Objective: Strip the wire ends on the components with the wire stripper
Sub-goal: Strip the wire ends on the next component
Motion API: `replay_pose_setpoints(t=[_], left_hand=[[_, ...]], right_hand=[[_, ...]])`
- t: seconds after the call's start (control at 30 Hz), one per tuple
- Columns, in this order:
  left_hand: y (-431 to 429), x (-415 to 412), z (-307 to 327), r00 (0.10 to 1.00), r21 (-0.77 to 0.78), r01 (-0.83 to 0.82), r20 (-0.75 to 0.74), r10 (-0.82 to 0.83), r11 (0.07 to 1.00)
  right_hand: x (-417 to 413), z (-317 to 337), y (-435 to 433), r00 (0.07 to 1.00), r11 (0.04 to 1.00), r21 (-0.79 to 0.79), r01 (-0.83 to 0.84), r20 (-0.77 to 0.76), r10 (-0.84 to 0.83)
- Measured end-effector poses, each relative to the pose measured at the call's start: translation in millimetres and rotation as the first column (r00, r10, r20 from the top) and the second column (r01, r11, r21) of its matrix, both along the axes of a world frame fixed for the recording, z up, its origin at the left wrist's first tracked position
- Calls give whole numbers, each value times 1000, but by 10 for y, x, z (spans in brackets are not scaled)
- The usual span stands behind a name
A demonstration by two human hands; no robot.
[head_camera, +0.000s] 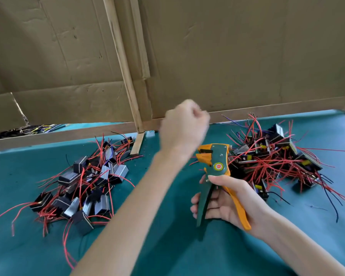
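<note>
1. The wire stripper (217, 176) is held in the right hand (231, 202), upright above the green table cover (167, 236); its head points up and away from the person, and its jaws are seen a little apart.
2. The fingers (199, 204) of the right hand are wrapped around the green handle, and the thumb is laid across the body just under the round red and yellow label; the orange handle is rested against the palm; the two handles are spread apart, not squeezed.
3. The left hand (184, 124) is raised above the table, beyond the stripper and near the cardboard wall (247, 56); its fingers are curled in together like a loose fist; the hand is blurred, so it cannot be told if something small is pinched inside.
4. A pile of components (84, 188) with dark and silver bodies and red wires is seen on the left part of the table; a second pile (277, 162), with many red wires and some black ones, is lying on the right, just behind the stripper.
5. No component is touched by either hand; a wooden strip (136, 145) is lying on the cover between the two piles, at the foot of the wall.
</note>
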State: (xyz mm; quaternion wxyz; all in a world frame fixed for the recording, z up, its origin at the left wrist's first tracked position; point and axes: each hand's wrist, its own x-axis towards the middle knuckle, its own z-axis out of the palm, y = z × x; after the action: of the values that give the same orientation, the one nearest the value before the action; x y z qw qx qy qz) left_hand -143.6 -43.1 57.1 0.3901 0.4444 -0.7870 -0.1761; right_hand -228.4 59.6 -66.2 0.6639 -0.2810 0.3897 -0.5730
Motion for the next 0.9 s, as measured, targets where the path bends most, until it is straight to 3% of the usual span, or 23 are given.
replay_pose_setpoints(t=[0.07, 0.17, 0.23, 0.33, 0.7, 0.8, 0.9], left_hand=[[-284, 411, -73, 912, -59, -221, 341, 227, 974], [-562, 830, -289, 596, -57, -423, 735, 324, 905], [-679, 962, -420, 476, -61, -470, 823, 311, 880], [-791, 1036, -567, 396, -123, -482, 852, 341, 868], [-839, 997, -771, 319, -209, -466, 867, 383, 860], [-847, 1025, -726, 428, -177, -443, 820, 380, 879], [-832, 1027, -620, 639, -32, -372, 716, 281, 928]], right_hand=[[-6, 16, 16, 1000, 1000, -12, -1, 16, 1], [15, 30, 15, 999, 1000, -10, 2, 40, -2], [30, 48, 15, 999, 1000, -23, 7, 42, -6], [45, 61, 14, 999, 1000, -15, 16, 29, -16], [68, 114, 45, 999, 999, 4, 42, 21, -43], [69, 116, 44, 998, 998, 11, 54, 17, -54], [63, 122, 50, 998, 998, 12, 65, 15, -65]])
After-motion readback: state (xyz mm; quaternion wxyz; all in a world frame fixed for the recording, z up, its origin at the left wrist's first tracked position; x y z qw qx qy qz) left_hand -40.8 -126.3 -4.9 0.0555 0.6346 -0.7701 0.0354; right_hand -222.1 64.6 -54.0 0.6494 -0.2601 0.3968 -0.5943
